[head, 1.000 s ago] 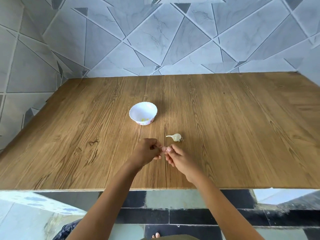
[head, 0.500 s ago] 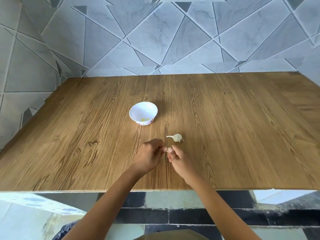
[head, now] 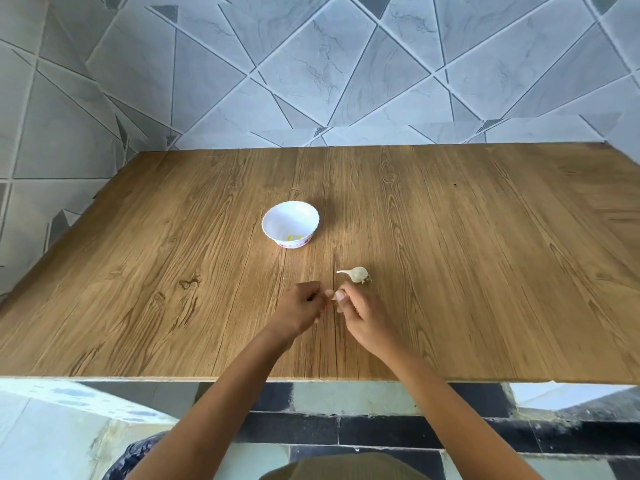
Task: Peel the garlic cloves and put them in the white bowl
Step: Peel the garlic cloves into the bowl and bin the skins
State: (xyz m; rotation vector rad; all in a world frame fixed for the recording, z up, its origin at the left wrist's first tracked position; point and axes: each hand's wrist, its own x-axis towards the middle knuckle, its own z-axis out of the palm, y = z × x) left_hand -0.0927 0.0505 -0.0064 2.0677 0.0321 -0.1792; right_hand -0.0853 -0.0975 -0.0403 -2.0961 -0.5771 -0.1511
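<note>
On the wooden bench (head: 138, 271) the white bowl (head: 277, 216) stands left of centre with a few yellowish peeled pieces inside. Nearer, the left hand (head: 301, 306) is curled, its fingertips meeting those of the right hand (head: 360, 317). Both pinch a small pale garlic clove (head: 329, 293), mostly hidden. Just beyond the right hand lies the rest of the garlic bulb (head: 356, 274). The slick clove could squirt from so tight a pinch, or the nails could gouge it.
</note>
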